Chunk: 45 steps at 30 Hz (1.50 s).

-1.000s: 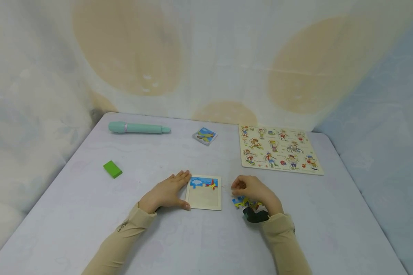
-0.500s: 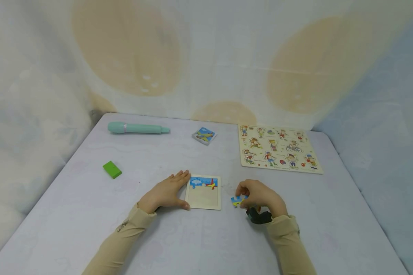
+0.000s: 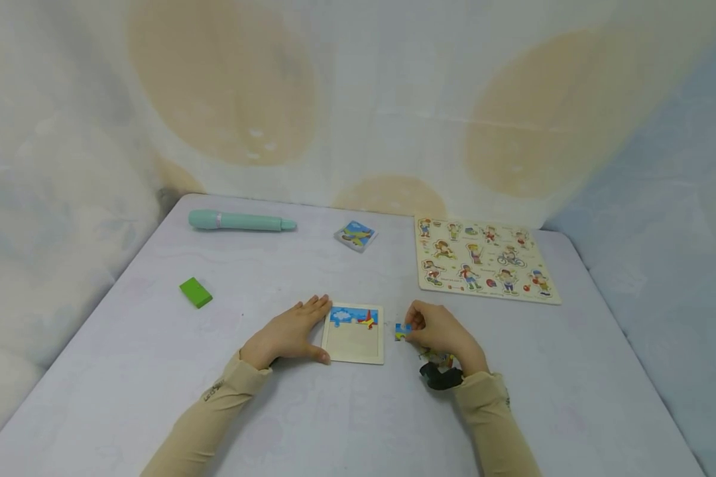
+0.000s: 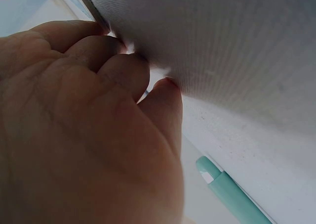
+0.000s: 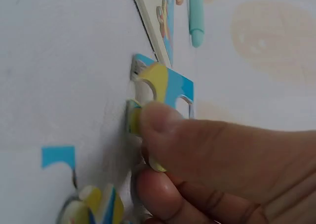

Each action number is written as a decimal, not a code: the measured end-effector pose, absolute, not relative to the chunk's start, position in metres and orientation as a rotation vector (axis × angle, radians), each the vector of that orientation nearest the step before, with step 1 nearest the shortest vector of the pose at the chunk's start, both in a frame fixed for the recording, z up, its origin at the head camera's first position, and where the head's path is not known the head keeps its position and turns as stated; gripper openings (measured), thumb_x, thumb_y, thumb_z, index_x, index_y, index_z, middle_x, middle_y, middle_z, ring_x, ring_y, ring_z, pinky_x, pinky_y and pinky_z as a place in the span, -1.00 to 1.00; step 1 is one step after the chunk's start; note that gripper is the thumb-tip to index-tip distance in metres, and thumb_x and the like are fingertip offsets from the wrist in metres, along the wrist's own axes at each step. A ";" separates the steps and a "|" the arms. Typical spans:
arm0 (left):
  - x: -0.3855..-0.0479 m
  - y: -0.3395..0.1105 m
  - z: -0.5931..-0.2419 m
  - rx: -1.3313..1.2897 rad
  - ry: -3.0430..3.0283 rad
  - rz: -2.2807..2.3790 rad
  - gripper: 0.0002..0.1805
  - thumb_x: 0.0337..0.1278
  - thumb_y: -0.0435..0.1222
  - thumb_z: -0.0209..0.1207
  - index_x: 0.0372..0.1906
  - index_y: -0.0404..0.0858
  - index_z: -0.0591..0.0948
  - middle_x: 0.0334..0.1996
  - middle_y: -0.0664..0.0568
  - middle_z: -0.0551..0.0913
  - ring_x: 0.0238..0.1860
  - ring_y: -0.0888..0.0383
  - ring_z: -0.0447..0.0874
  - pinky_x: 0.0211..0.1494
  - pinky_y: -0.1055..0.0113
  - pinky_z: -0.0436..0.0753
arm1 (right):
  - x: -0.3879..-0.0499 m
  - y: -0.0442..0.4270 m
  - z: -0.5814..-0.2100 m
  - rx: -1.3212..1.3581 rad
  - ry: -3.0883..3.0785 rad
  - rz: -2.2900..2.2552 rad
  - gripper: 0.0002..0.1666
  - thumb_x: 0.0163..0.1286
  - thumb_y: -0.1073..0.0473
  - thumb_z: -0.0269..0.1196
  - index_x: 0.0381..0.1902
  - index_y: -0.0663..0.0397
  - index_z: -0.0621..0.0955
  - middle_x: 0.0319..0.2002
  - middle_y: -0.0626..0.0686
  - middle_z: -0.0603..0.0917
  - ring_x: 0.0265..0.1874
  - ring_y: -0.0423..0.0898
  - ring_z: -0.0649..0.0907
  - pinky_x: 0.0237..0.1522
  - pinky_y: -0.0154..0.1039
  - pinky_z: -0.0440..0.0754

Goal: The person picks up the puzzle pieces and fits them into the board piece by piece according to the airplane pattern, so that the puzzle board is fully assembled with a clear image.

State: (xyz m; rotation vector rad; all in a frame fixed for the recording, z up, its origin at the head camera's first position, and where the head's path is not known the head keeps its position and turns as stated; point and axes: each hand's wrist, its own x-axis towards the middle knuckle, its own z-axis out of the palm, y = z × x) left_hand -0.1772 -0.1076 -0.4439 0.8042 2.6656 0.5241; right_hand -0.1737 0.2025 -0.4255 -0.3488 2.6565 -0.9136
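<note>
At the far left, a green block [image 3: 195, 292] is lying askew on the white-covered table [image 3: 125, 371]. Behind it and a little to its right, a teal wand-shaped object [image 3: 241, 221] is lying lengthwise near the back edge, its thick end pointing left.

Next comes the left hand [image 3: 286, 334], which is lying flat with its fingers extended and its thumb spread away from them. It is gripping nothing; its fingertips are touching the upper left edge of a square puzzle frame [image 3: 352, 343], and its thumb is resting by the lower left corner.

The frame is lying flat in front of the person. Blue pieces with a cloud and a red-and-yellow shape are filling its top strip, and the plain pale bed is showing below them. Well behind the frame, a small picture tile [image 3: 357, 236] is lying at an angle.

Just right of the frame and apart from it, a blue-and-yellow puzzle piece [image 3: 402, 332] is sticking out from the right hand [image 3: 447, 329], which is pinching it between thumb and curled fingers. Under that hand, more loose pieces [image 3: 439, 358] are lying on the table, though the wrist is partly covering them and their number is hard to tell.

Farther back on the right, a board with printed figures [image 3: 486, 262] is lying flat.
</note>
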 end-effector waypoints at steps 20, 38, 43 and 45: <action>-0.177 -0.106 -0.443 0.785 2.668 0.537 0.20 -0.22 0.11 0.45 0.49 -0.34 0.13 0.53 -0.16 0.06 0.56 -0.09 -0.04 0.59 -0.04 0.05 | -0.185 0.167 -0.419 -0.427 2.650 -1.088 -0.92 0.25 0.26 0.32 -0.32 0.10 0.60 -0.44 -0.01 0.60 -0.44 -0.18 0.52 -0.39 -0.34 0.48; -0.176 -0.107 -0.443 0.794 2.666 0.540 0.20 -0.21 0.13 0.43 0.49 -0.36 0.13 0.52 -0.18 0.07 0.55 -0.11 -0.03 0.57 -0.06 0.07 | -0.184 0.108 -0.432 -0.534 2.630 -1.030 -0.89 0.25 0.18 0.35 -0.33 0.05 0.63 -0.50 -0.07 0.61 -0.50 -0.22 0.50 -0.44 -0.42 0.44; -0.176 -0.108 -0.442 0.793 2.664 0.544 0.19 -0.19 0.14 0.43 0.49 -0.35 0.13 0.53 -0.17 0.06 0.55 -0.11 -0.04 0.58 -0.06 0.06 | -0.183 0.099 -0.434 -0.481 2.670 -0.993 -0.83 0.22 0.13 0.37 -0.31 0.06 0.60 -0.53 -0.06 0.57 -0.54 -0.21 0.48 -0.48 -0.40 0.38; -0.176 -0.108 -0.441 0.792 2.660 0.546 0.19 -0.19 0.13 0.42 0.49 -0.35 0.13 0.53 -0.17 0.06 0.56 -0.10 -0.04 0.58 -0.06 0.06 | -0.182 0.096 -0.435 -0.448 2.678 -0.985 -0.80 0.23 0.11 0.37 -0.31 0.06 0.59 -0.53 -0.07 0.55 -0.54 -0.20 0.47 -0.49 -0.39 0.37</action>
